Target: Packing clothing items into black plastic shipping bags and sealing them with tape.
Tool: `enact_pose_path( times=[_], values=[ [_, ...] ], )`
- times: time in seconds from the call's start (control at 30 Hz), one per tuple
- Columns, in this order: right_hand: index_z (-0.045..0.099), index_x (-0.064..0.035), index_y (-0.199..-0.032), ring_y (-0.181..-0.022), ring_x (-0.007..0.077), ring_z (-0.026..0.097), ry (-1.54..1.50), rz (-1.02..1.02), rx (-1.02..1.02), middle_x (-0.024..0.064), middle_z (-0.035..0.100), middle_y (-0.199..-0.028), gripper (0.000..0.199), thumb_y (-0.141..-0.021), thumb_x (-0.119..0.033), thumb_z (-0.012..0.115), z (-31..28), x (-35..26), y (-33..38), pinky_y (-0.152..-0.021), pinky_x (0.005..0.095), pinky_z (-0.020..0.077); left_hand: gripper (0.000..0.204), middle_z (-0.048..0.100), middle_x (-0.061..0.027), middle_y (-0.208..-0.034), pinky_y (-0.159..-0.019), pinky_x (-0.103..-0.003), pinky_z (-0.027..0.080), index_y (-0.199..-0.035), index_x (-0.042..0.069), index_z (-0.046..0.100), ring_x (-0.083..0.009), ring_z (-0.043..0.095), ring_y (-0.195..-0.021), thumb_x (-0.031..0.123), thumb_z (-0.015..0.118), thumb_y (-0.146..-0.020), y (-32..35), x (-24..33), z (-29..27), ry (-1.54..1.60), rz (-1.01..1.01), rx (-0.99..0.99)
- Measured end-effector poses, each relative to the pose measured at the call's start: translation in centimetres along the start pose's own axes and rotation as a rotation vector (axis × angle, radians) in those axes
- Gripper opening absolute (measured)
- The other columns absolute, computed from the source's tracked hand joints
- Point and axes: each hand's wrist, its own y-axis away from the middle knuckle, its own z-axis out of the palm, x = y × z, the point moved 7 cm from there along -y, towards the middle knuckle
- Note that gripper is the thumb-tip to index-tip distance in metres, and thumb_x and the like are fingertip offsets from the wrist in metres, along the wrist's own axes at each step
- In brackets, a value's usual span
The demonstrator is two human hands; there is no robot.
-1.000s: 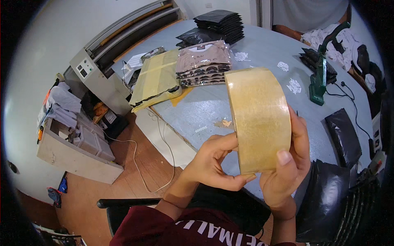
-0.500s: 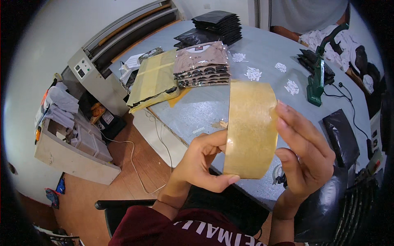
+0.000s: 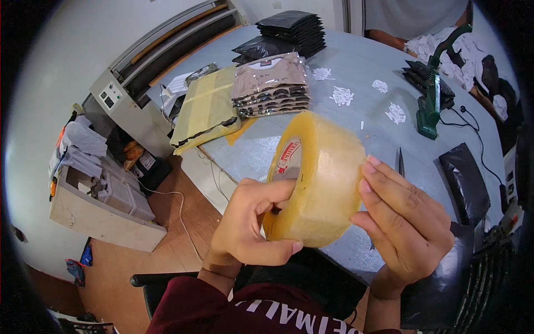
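1. two hands hold one tape roll (image 3: pixel 320 181) up above the grey table (image 3: pixel 356 83).
2. left hand (image 3: pixel 250 225) grips it, thumb in the core, fingers under the rim.
3. right hand (image 3: pixel 409 222) rests flat fingers on its outer side.
4. beyond lie stacked bagged garments (image 3: pixel 272 83).

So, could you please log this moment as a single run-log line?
left hand: grips wide roll of clear yellowish packing tape, fingers through core | right hand: fingertips on roll's outer face | below: grey table

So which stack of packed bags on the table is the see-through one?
The stack of clear-wrapped garments beside the yellow flat pile; the stack behind it is black.
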Motion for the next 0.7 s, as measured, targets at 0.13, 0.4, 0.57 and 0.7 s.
enact_pose_path(
  times=[0.13,0.4,0.57,0.7],
  values=[
    [0.064,0.0060,-0.075,-0.077,0.0310,0.063,-0.011,-0.032,-0.035,0.0163,0.063,-0.074,0.030,-0.054,-0.014,0.069,0.0,0.2,0.1,-0.066,0.0309,0.0518,0.032,0.054,-0.0023,-0.063,-0.055,-0.018,0.036,-0.084,-0.007,0.056,-0.0057,0.047,-0.058,0.003,0.059,-0.053,0.0,-0.2,0.4,0.039,-0.043,-0.011],
    [0.063,0.0067,-0.075,-0.078,0.0314,0.063,-0.029,-0.025,-0.037,0.0164,0.063,-0.076,0.029,-0.053,-0.010,0.068,0.8,0.6,0.4,-0.067,0.0306,0.0516,0.032,0.053,-0.0022,-0.064,-0.056,-0.018,0.036,-0.083,-0.007,0.056,-0.0058,0.046,-0.059,0.003,0.060,-0.053,-0.2,-0.7,0.0,0.001,-0.099,0.005],
    [0.063,0.0081,-0.075,-0.078,0.0303,0.063,0.011,-0.033,-0.029,0.0164,0.063,-0.079,0.023,-0.053,0.003,0.065,1.2,0.6,0.3,-0.067,0.0309,0.0515,0.033,0.054,-0.0023,-0.065,-0.057,-0.018,0.036,-0.083,-0.007,0.057,-0.0061,0.047,-0.060,0.003,0.060,-0.053,-0.1,-1.1,-0.2,0.013,-0.083,0.077],
    [0.062,0.0087,-0.074,-0.078,0.0299,0.063,0.052,-0.067,-0.035,0.0161,0.062,-0.079,0.021,-0.053,0.005,0.065,1.6,0.5,0.4,-0.066,0.0302,0.0516,0.034,0.056,-0.0029,-0.067,-0.058,-0.018,0.037,-0.085,-0.008,0.057,-0.0067,0.049,-0.062,0.002,0.061,-0.052,-0.2,-1.6,-0.3,0.076,-0.136,0.109]
  ],
)
